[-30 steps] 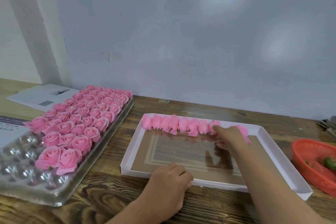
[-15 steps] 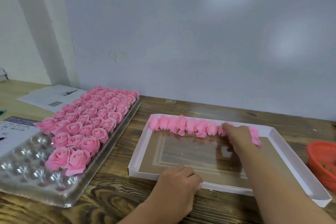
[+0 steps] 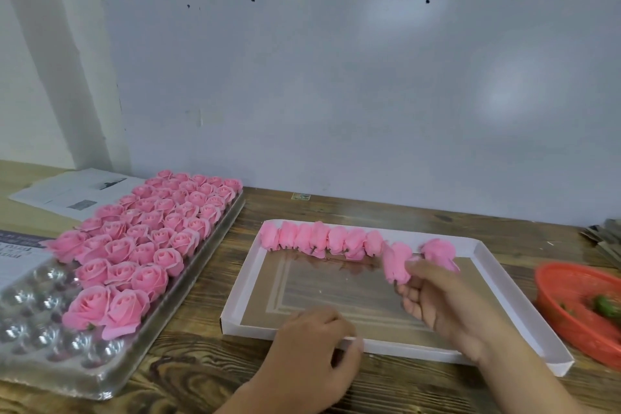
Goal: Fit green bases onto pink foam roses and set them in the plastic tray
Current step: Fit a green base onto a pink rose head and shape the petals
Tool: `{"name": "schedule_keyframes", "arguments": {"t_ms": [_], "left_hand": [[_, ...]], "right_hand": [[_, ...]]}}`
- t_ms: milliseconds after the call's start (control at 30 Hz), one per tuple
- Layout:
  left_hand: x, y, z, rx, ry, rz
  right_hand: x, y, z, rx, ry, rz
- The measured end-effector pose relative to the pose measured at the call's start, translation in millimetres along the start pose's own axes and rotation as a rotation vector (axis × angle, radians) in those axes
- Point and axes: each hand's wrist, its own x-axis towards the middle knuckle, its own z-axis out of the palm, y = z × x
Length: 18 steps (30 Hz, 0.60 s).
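Right hand (image 3: 437,299) raised over white box lid (image 3: 524,299), fingers (image 3: 408,265) pinching one pink rose (image 3: 396,260), left hand (image 3: 312,356) curled on lid's near edge, plastic tray (image 3: 111,370) of roses left on tabletop (image 3: 208,376), green base (image 3: 605,306) in red basket (image 3: 568,323).

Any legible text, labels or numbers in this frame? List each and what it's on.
None can be read.
Printed sheet at far left of the table: print and small pictures, too blurred.
Dark-banded paper beside the plastic tray: lines of print, too blurred.
Small sticker at the foot of the wall: too small.
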Motion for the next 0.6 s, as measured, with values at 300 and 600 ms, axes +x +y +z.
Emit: {"name": "schedule_keyframes", "arguments": {"t_ms": [300,600], "left_hand": [[46,14,-18,-0.866,-0.014,-0.308],[49,9,-6,-1.077,-0.007,-0.339]], "right_hand": [[-12,18,5,-0.017,-0.202,-0.023],[-12,24,8,-0.060,-0.222,-0.088]]}}
